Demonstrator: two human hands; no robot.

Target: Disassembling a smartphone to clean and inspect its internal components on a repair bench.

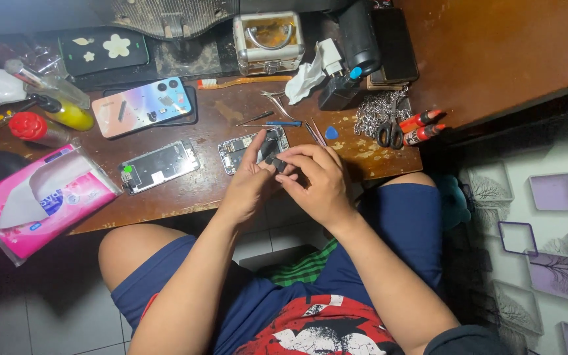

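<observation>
— Just past the front edge of the wooden table (185,197), what are the two hands doing?

— Both are meeting over the near end of the opened phone body (252,148). The left hand (248,184) is reaching up from below with its index finger stretched along the phone's left part, and the right hand (317,181) is curling in from the right, fingertips pinching a small dark part (276,162).

— Which hand is nearer that part?

— The right one is gripping it; the left thumb seems to be touching it as well, though the view is too small there to be sure.

— How is the phone body lying?

— Its long axis is running left to right and tilting up a little toward the right, so the part is sitting at its lower right corner, straight ahead of both hands.

— And the room around it?

— Tight on the right: tweezers (315,131), a blue pick (331,133) and a small screwdriver (283,123) are lying just beyond the phone. To the left a second opened phone (159,165) is lying near, with bare wood between. The table edge is running right under the wrists, so the hands are hanging partly over the lap.
</observation>
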